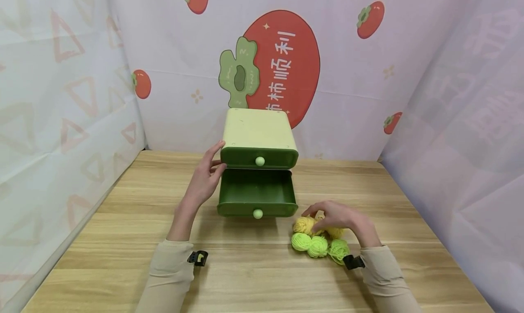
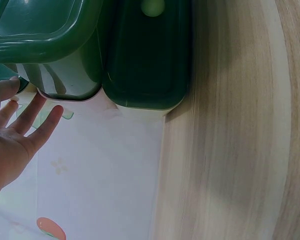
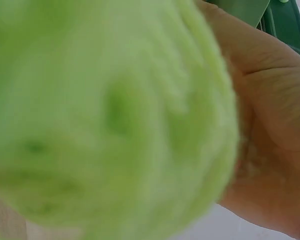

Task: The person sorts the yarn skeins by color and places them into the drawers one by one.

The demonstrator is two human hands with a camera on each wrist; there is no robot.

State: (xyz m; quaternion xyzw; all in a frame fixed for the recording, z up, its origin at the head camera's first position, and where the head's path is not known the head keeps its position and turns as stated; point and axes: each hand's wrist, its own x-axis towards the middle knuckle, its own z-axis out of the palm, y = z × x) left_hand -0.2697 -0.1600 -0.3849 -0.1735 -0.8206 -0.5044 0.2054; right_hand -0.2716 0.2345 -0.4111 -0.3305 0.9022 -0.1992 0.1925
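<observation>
A two-drawer storage box [image 1: 258, 130] with a pale yellow-green top stands on the table. Its lower drawer [image 1: 256, 209] is pulled out, and the upper drawer [image 1: 241, 158] is pushed in. My left hand [image 1: 203, 179] rests at the box's left side, fingers spread in the left wrist view. To the right of the box, my right hand [image 1: 335, 214] is over the yellow yarn balls [image 1: 304, 225], its fingers bent down among them. Whether they grip one is hidden. Bright green yarn balls [image 1: 317, 247] lie in front; one green yarn ball [image 3: 110, 125] blocks most of the right wrist view.
The wooden table [image 1: 254, 276] runs up to a printed cloth backdrop [image 1: 176, 117] behind the box. More cloth walls [image 1: 462, 135] stand at both sides. Black wrist straps [image 1: 199, 258] sit at the sleeve cuffs.
</observation>
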